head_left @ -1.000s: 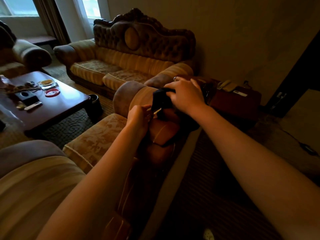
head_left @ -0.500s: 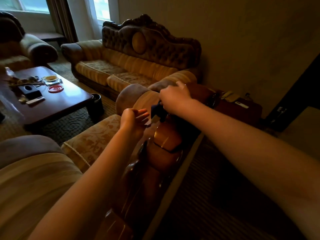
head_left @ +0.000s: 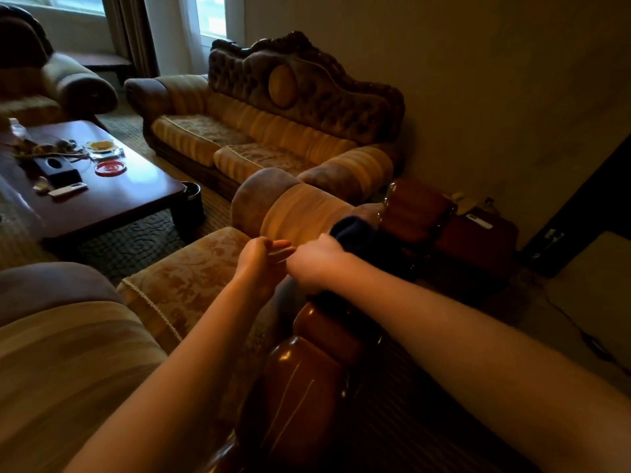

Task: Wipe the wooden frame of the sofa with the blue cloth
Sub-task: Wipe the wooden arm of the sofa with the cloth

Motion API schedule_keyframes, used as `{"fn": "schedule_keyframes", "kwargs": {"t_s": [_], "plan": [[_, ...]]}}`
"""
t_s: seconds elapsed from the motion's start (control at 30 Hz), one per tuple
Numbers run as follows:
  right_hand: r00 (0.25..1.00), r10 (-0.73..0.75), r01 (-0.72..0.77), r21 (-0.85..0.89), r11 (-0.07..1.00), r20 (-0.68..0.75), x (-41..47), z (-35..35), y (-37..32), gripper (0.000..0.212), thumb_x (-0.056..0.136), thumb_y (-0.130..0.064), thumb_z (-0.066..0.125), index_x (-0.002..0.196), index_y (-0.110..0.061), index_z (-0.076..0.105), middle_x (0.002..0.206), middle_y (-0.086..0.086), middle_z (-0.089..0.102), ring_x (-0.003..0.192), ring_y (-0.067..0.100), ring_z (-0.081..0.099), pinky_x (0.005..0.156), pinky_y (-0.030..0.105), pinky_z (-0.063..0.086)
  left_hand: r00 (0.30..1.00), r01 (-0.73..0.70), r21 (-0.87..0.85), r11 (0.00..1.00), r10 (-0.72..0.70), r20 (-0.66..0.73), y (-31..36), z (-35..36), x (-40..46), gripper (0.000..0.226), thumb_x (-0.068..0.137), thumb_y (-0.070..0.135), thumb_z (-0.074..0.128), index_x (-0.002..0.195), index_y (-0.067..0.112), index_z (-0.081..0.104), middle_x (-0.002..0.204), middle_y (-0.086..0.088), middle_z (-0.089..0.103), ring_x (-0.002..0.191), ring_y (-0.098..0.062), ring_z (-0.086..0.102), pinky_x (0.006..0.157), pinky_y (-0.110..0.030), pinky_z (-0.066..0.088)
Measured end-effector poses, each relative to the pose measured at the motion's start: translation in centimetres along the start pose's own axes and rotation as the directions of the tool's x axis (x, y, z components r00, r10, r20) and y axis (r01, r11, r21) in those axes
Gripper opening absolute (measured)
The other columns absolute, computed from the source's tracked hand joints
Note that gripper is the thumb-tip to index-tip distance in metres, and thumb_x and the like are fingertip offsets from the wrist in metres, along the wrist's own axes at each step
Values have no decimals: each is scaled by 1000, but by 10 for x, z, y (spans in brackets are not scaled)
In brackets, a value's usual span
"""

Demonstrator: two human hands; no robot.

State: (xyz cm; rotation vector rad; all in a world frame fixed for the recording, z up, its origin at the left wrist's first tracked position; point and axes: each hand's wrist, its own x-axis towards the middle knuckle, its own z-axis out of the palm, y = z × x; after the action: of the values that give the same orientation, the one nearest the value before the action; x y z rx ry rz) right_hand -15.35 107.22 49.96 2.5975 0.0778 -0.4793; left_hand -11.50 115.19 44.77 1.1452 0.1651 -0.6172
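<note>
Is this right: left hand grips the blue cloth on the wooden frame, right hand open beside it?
Not quite: the hands are swapped. In the head view the right hand grips the cloth on the frame, and the left hand is the open one beside it, fingers straight, holding nothing.

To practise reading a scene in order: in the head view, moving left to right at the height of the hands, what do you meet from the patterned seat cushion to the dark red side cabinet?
Patterned seat cushion → left hand, fingers straight → right hand gripping the blue cloth → glossy wooden frame → dark red side cabinet.
</note>
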Motion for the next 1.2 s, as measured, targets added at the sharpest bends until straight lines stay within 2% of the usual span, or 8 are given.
{"fn": "schedule_keyframes", "kwargs": {"t_s": [0.13, 0.27, 0.47, 0.63, 0.87, 1.03, 1.1, 1.2], "plan": [[964, 265, -266, 37, 963, 35, 14, -17, 52, 30, 95, -21, 48, 125, -14, 52, 127, 9, 52, 117, 27, 49, 91, 37, 37, 997, -7, 5, 1000, 6, 80, -3, -7, 13, 34, 100, 27, 30, 97, 11, 59, 114, -10, 60, 116, -25, 53, 92, -36, 41], [899, 437, -436, -78, 896, -2, 23, -24, 103, 30, 96, -13, 40, 124, -14, 54, 129, 10, 52, 117, 29, 50, 90, 35, 37, 987, -9, 10, 1000, 7, 163, -6, -2, 13, 37, 101, 25, 27, 106, 7, 59, 109, -8, 62, 102, -19, 57, 80, -30, 43], [938, 334, -313, -185, 932, 95, 34, -3, 63, 35, 94, -22, 48, 127, -12, 51, 132, 10, 51, 124, 27, 46, 100, 34, 34, 991, -24, 64, 998, 16, 131, 0, 14, 8, 36, 100, 27, 30, 94, 9, 61, 101, -5, 65, 96, -17, 60, 78, -31, 44], [989, 23, -32, 60, 998, 149, 1, -18, 42, 32, 92, -32, 55, 119, -16, 54, 119, 6, 55, 117, 25, 49, 95, 38, 35, 982, -96, 28, 995, 91, 163, 2, 15, 6, 36, 101, 26, 30, 103, 8, 60, 106, -7, 63, 98, -18, 59, 81, -30, 46], [963, -30, 134, 379, 916, -269, -47, 12, 39, 24, 94, -36, 51, 113, -32, 64, 107, -7, 64, 100, 14, 57, 80, 30, 40, 980, -181, 206, 962, 160, 115, 10, 44, -15, 34, 97, 23, 34, 107, 6, 62, 106, -9, 66, 102, -21, 61, 89, -34, 47], [696, 303, -5, 418, 908, -651, -59, 47, 58, 29, 95, -31, 39, 107, -32, 65, 101, -9, 68, 101, 16, 60, 88, 35, 35, 925, -376, 270, 886, 340, 170, 3, 79, -29, 29, 98, 21, 34, 107, 11, 61, 99, 1, 63, 92, -9, 60, 67, -20, 48], [462, 461, -69, 487, 871, -758, -61, 60, 83, 31, 88, -28, 40, 99, -25, 69, 92, -4, 70, 91, 21, 63, 78, 34, 41, 876, -482, 369, 795, 442, 192, -3, 92, -28, 24, 99, 20, 35, 102, 19, 59, 99, 4, 62, 96, -11, 58, 79, -24, 48], [181, 674, -119, 664, 738, -717, -57, 93, 125, 24, 88, -20, 53, 104, -16, 71, 95, 3, 69, 89, 26, 61, 74, 35, 44, 791, -603, 550, 577, 521, 320, -12, 108, -22, 38, 99, 33, 35, 132, 20, 48, 129, 2, 53, 120, -10, 47, 102, -32, 40]]}}
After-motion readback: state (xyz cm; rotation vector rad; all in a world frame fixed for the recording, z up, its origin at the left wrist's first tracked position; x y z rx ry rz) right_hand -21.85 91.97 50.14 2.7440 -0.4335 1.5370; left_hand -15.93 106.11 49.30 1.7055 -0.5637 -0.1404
